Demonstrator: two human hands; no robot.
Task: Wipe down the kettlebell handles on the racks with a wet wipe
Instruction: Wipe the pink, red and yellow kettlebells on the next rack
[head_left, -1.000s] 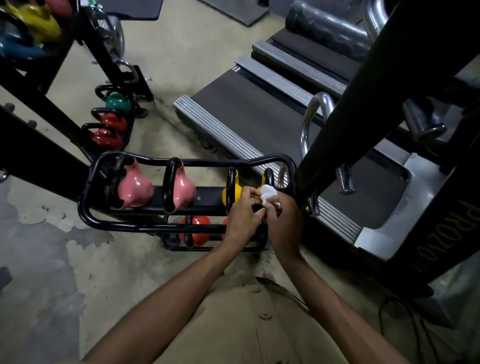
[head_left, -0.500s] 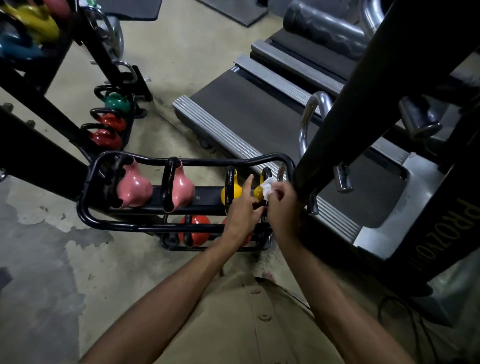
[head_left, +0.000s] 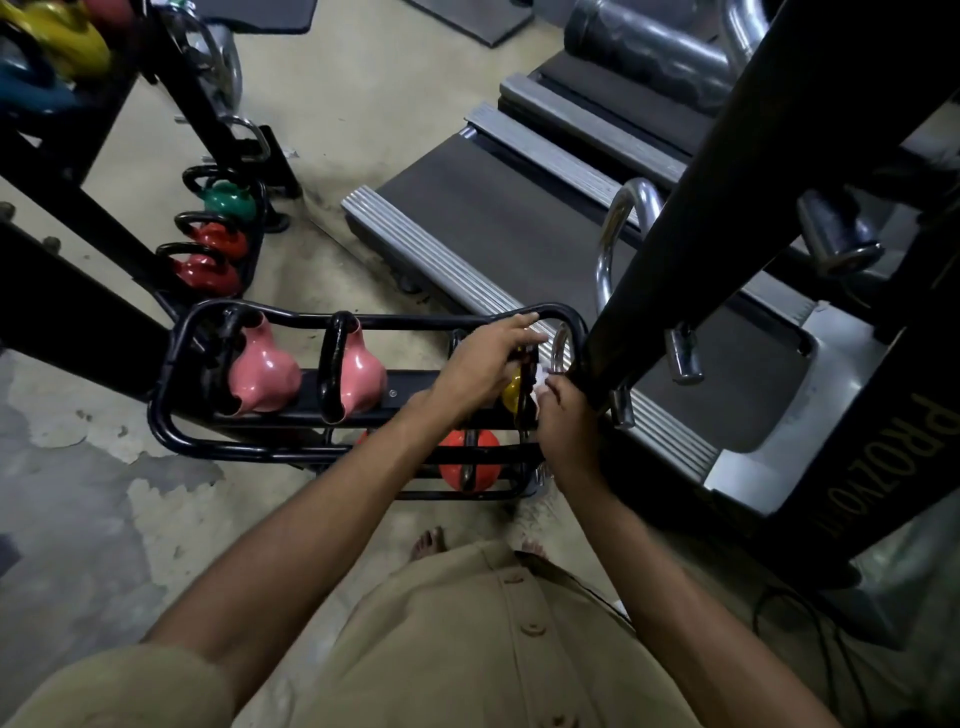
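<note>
1. A black tubular rack (head_left: 176, 364) stands on the concrete floor (head_left: 104, 519); every place below is given against it.
2. On its upper tier sit two pink kettlebells (head_left: 262, 374) toward the far-left end and a yellow kettlebell (head_left: 511, 391) near the other end.
3. The left hand (head_left: 480, 366) hovers over the yellow kettlebell with fingers stretched toward the rack's back rail, its grip loose and holding nothing.
4. The right hand (head_left: 569, 415) pinches a white wet wipe (head_left: 542, 378) against that kettlebell's black handle (head_left: 525, 384).
5. A red kettlebell (head_left: 470, 460) rests on the lower tier.
6. A treadmill (head_left: 519, 223) lies beyond the rack.
</note>
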